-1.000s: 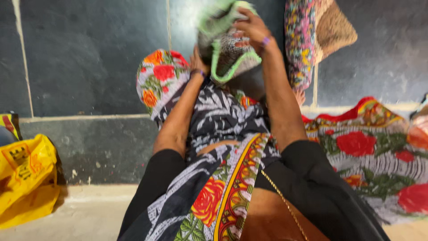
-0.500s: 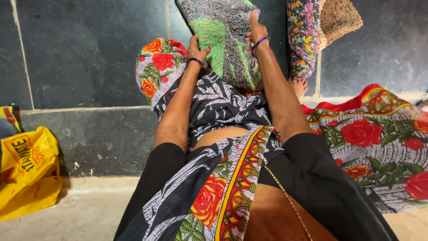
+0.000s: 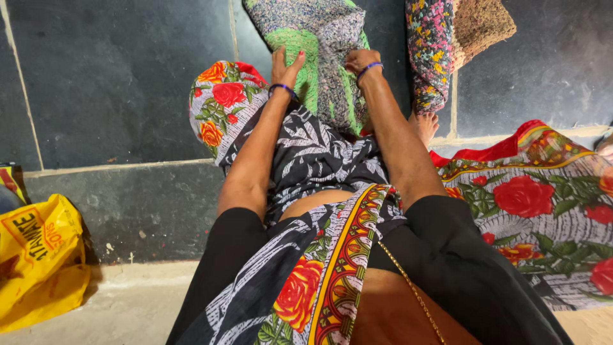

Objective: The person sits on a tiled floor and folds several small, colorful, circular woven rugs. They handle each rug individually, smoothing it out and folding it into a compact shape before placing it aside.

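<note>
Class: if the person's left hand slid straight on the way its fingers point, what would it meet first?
Probably more of the grey-and-green knitted mat that the left hand already touches; beyond it, the dark stone floor.

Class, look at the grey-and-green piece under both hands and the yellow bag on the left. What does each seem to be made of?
Grey-and-green piece: seemingly a thick knitted or woven textile, matt, with a nubbly speckled surface and soft folds.
Yellow bag: probably thin plastic, slightly glossy, with sharp crinkles catching light.
</note>
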